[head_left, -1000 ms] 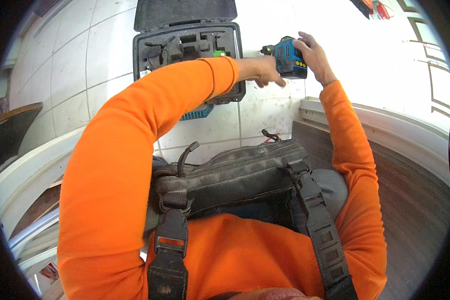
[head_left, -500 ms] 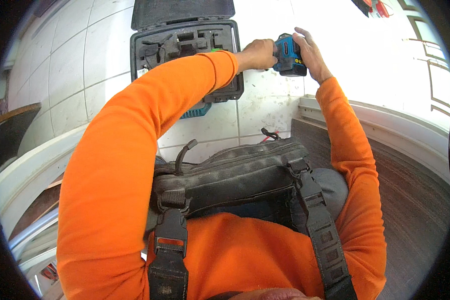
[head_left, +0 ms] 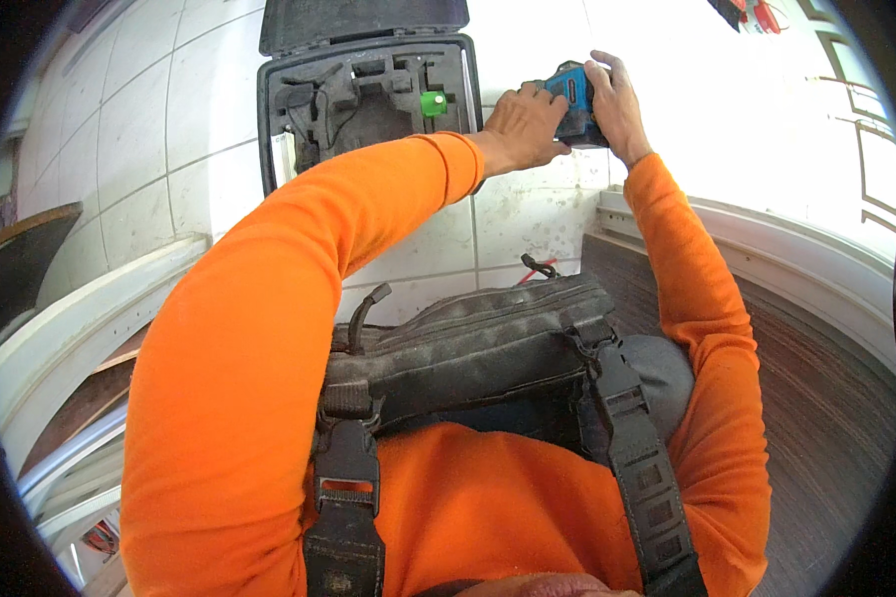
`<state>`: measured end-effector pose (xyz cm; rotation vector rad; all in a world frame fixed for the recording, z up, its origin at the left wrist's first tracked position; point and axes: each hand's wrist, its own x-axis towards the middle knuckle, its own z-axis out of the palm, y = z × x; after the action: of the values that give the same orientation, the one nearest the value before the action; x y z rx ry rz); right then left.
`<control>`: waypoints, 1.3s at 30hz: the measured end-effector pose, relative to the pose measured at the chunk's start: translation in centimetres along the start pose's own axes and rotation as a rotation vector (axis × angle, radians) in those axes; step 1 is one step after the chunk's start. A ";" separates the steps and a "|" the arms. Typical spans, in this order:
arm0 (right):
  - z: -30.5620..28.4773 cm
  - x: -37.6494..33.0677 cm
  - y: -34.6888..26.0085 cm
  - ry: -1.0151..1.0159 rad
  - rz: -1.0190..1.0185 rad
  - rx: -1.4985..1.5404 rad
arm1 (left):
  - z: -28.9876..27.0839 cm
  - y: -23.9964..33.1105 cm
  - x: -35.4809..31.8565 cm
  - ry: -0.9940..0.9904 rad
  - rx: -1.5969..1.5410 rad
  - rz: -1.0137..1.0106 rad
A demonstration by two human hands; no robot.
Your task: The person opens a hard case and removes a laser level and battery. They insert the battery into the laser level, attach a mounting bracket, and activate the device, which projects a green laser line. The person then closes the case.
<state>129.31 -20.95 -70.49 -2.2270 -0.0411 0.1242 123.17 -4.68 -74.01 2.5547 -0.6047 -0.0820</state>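
Note:
A compact blue-and-black device, which looks like a laser level (head_left: 573, 92), is held between my two hands at the upper middle. My left hand (head_left: 528, 127) lies over its left side, fingers curled on the casing. On the other side my right hand (head_left: 619, 111) grips the device, thumb at its top and a finger stretched upward. My left hand hides part of the casing. Just left of the hands is an open black case (head_left: 266, 129) with grey cut-out foam. A green block (head_left: 434, 103) and a dark cable (head_left: 321, 109) sit in it.
The case's lid (head_left: 363, 25) leans back at the far side. White floor tiles (head_left: 418, 254) lie beneath. A pale metal track (head_left: 767, 234) runs along the right, beside dark wood-grain flooring (head_left: 786, 398). A black pouch (head_left: 468, 343) hangs at my front.
My left hand has shifted from the device's left edge to lie across its casing. My left arm moved slightly right, uncovering more foam and the green block. The device turned slightly.

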 end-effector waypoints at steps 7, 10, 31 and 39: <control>-0.6 0.6 0.3 -0.070 0.063 0.161 | 0.7 0.1 -0.5 0.044 -0.026 0.003; -1.2 0.7 0.2 -0.170 0.103 0.274 | 0.8 0.1 -0.5 -0.030 -0.150 -0.129; -2.8 -5.6 -3.0 0.108 0.478 0.391 | -13.8 -19.6 -3.1 0.006 0.005 -0.223; -2.7 -6.2 0.1 -0.181 0.625 0.665 | -8.8 -6.9 -0.1 0.104 0.128 0.348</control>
<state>123.45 -23.55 -68.46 -1.4932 0.5262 0.5894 127.34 4.79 -69.80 2.5130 -1.0305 0.2152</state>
